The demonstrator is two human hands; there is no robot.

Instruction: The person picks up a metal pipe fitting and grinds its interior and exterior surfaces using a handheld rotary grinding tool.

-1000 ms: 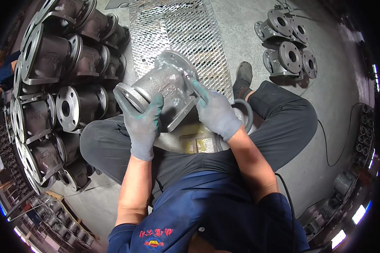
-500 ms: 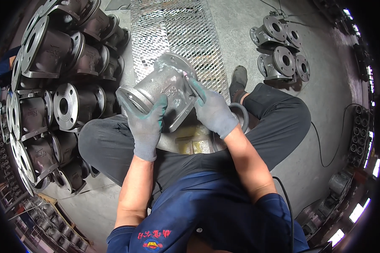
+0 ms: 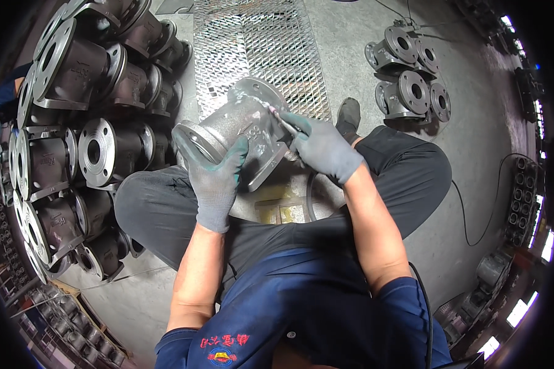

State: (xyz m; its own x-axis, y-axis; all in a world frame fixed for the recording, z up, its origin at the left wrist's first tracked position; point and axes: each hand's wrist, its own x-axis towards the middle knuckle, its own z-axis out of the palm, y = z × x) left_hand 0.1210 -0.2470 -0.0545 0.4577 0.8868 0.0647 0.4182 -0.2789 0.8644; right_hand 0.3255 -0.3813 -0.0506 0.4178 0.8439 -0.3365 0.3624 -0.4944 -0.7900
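A grey cast-metal valve body (image 3: pixel 243 126) with round flanges lies tilted between my knees, a raised arrow and markings on its side. My left hand (image 3: pixel 214 184), in a grey glove with green-coated fingers, grips its near-left end, the thumb lying along the body. In my gloved right hand (image 3: pixel 327 147) is a slim die grinder (image 3: pixel 287 126). Its pinkish tip is at the inner side of the far flange, and whether it touches the metal I cannot tell. My right fingers wrap the tool and hide most of it.
Similar valve bodies (image 3: pixel 98 154) are stacked high on my left. Several more castings (image 3: pixel 406 92) stand at the far right. A metal mesh plate (image 3: pixel 277 37) lies on the floor ahead. A dark cable (image 3: pixel 465 227) runs across the floor on the right.
My right hand and the grinder have shifted a little to the right, the wrist turning and the forearm swinging outward. The valve body has barely moved; my left hand keeps its hold.
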